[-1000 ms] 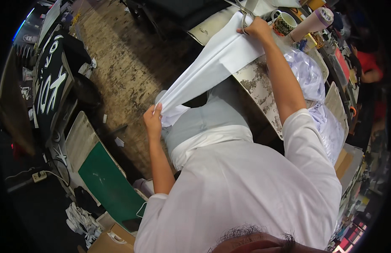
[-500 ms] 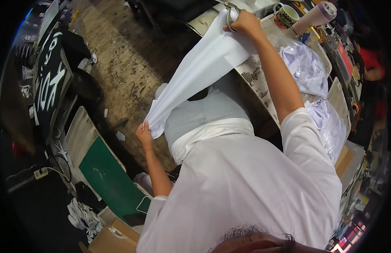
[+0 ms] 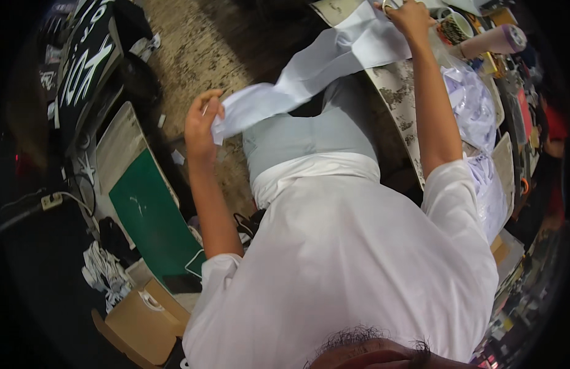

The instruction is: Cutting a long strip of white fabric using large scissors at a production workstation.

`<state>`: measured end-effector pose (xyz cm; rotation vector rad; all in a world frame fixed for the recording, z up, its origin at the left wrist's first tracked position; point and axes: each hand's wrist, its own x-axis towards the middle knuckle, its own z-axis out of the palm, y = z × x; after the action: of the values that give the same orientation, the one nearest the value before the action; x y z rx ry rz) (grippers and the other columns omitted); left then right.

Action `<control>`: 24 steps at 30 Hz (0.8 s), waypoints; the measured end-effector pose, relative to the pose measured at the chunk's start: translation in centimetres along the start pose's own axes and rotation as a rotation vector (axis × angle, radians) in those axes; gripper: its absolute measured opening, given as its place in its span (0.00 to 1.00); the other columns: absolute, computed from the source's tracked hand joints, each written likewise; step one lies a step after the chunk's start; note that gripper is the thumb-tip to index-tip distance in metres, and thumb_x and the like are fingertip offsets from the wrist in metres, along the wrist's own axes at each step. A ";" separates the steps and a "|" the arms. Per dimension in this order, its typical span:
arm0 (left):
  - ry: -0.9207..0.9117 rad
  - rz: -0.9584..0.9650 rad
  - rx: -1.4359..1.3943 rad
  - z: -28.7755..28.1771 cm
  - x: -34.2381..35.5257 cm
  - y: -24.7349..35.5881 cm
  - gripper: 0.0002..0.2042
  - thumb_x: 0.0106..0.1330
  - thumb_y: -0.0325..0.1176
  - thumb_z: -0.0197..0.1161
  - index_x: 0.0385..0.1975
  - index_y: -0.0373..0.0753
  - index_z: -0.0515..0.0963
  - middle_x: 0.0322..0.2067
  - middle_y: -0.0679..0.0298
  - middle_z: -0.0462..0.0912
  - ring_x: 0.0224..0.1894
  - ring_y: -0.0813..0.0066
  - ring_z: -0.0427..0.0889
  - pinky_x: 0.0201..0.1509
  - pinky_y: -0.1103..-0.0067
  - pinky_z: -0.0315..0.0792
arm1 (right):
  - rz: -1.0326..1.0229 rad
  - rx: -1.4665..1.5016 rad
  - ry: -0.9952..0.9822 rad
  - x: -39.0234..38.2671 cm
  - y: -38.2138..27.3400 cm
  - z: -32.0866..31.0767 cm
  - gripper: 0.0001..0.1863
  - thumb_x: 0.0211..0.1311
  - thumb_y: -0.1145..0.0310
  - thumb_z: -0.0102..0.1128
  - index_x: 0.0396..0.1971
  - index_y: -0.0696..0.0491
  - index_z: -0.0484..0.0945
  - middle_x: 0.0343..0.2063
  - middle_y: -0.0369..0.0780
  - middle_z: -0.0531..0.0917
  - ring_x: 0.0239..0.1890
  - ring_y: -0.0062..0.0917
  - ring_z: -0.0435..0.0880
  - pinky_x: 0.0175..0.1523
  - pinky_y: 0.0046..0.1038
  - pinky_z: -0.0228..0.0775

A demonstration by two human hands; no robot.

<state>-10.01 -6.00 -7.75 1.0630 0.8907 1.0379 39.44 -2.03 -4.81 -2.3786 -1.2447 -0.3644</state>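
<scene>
A long white cloth point(image 3: 325, 67) stretches diagonally over my grey-clad legs, rippling and a little blurred at its left end. My left hand point(image 3: 205, 117) is closed on that end. At the upper right, my right hand point(image 3: 410, 19) grips metal scissors point(image 3: 390, 6) at the cloth's far end, partly cut off by the picture's edge. Under that end is a worn white table point(image 3: 392, 98), with a patterned mug point(image 3: 454, 31) and a pink bottle point(image 3: 489, 42) beside my right hand.
Plastic bags of white fabric point(image 3: 468, 104) line the right, with a person in red point(image 3: 552, 123) beyond. On the left are a green board point(image 3: 140, 190), black lettered fabric point(image 3: 88, 67), a power strip point(image 3: 51, 200) and an open cardboard box point(image 3: 137, 320). Worn floor point(image 3: 186, 43) shows ahead.
My left hand has risen toward the top of the picture with its end of the cloth. My right hand has shifted up and right. The cloth now hangs in waves instead of taut.
</scene>
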 end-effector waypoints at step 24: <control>-0.141 -0.147 0.073 -1.9 -1.5 3.9 0.17 0.58 0.24 0.59 0.49 0.30 0.73 0.37 0.63 0.79 0.38 0.78 0.77 0.47 0.84 0.69 | -0.105 1.418 -1.002 -19.6 -13.9 -0.4 0.17 0.52 0.65 0.77 0.35 0.59 0.81 0.32 0.35 0.86 0.35 0.13 0.81 0.42 0.18 0.71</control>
<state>-13.07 -6.38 -4.40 1.1005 0.8831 0.8036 16.93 -9.18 -9.13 -1.1193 -1.2381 1.3788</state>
